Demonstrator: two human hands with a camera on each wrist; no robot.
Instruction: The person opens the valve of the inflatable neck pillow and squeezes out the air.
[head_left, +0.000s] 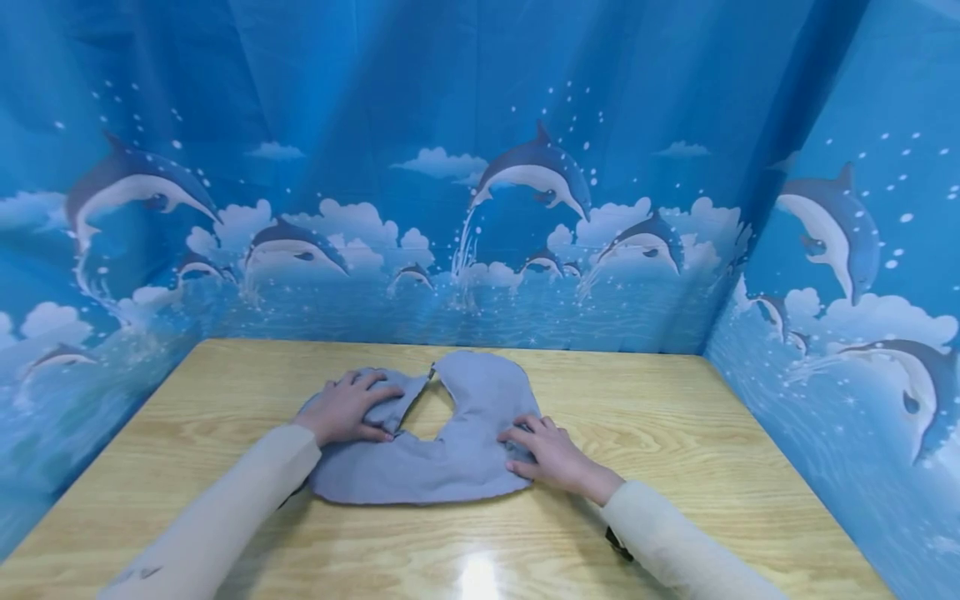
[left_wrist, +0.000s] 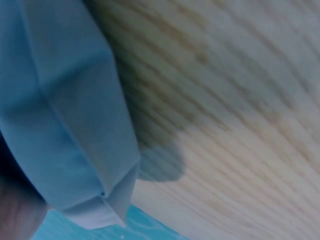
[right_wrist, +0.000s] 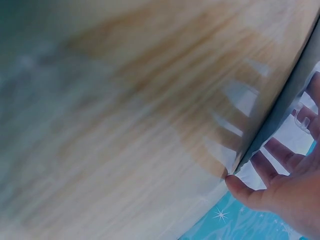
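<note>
Across the pale wood-grain tabletop (head_left: 637, 396), towards its far side, lies a flat, grey, U-shaped fabric neck pillow (head_left: 420, 471), its two ends close together and bare wood showing through its middle. The person's left grip (head_left: 348, 408) is relaxed, fingers spread over the pillow's left arm, pressing on the cloth without clasping it. Their right grip (head_left: 551, 454) is likewise loose, slightly bent fingers resting on the pillow's right edge; from the right wrist, the thumb touches that thin edge. The fingers hide part of both sides, and a small dark piece (head_left: 432, 372) by the gap between the ends is hard to make out. From the left wrist, only a blurred bit of hand appears, cut off at the lower left beside blue-grey fabric. Both cream sleeves (head_left: 225, 500) run out of the head view's bottom edge.
</note>
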